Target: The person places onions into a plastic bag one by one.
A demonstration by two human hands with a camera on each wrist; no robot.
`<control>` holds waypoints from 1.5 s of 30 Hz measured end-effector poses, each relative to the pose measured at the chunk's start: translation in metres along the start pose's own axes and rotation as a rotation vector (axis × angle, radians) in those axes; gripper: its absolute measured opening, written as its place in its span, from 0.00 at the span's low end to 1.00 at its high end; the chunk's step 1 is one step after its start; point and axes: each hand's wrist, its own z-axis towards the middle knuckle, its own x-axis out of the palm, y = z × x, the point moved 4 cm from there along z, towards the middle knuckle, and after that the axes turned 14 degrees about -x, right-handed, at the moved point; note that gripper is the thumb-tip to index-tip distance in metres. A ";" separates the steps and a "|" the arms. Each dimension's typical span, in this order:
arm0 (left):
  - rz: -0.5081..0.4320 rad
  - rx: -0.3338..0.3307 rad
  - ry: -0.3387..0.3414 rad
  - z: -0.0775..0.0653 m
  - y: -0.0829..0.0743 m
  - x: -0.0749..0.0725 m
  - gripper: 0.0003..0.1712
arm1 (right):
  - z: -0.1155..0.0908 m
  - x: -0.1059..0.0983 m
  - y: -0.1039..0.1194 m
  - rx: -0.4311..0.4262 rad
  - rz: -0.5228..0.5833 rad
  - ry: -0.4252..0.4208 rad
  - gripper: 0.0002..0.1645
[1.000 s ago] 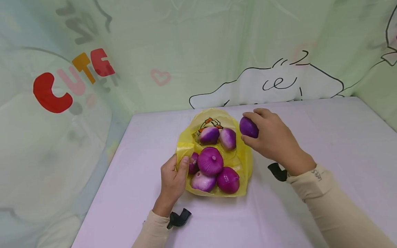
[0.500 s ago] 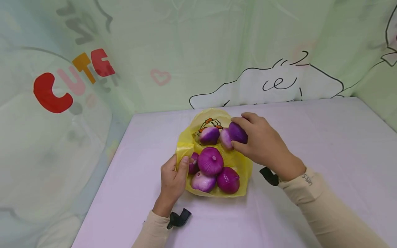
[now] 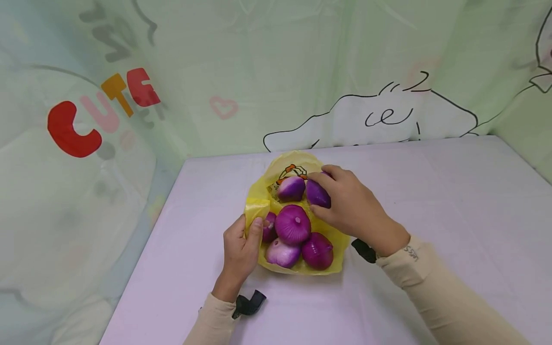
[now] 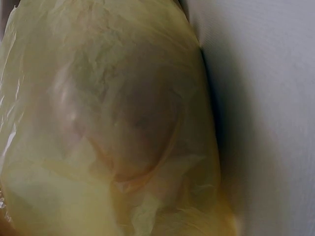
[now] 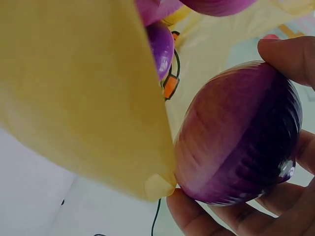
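A yellow plastic bag lies open on the table, with several purple onions inside, among them a ridged one in the middle. My left hand pinches the bag's folded left rim between thumb and fingers. Over the bag's upper right part, my right hand grips a dark purple onion. The right wrist view shows this onion between thumb and fingers, beside the bag's edge. An onion at that spot in the bag is now hidden. Through the bag wall, the left wrist view shows rounded shapes dimly.
A pale lilac cloth covers the table. Behind it hangs a light green curtain with printed drawings and letters. Black wrist mounts sit at both sleeves.
My right hand has carried the onion left and slightly down, from beside the bag to above the onions in its upper right. My left hand keeps its hold on the rim.
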 end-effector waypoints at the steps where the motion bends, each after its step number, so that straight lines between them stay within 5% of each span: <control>1: 0.001 0.000 0.000 0.000 0.000 0.000 0.05 | 0.001 0.002 0.000 0.002 -0.002 0.008 0.36; 27: -0.002 0.011 -0.012 0.001 0.001 -0.001 0.05 | 0.002 0.021 0.009 0.007 -0.040 0.126 0.40; 45: -0.003 0.018 -0.007 0.001 0.001 -0.001 0.04 | -0.001 0.022 0.009 -0.025 -0.051 0.100 0.36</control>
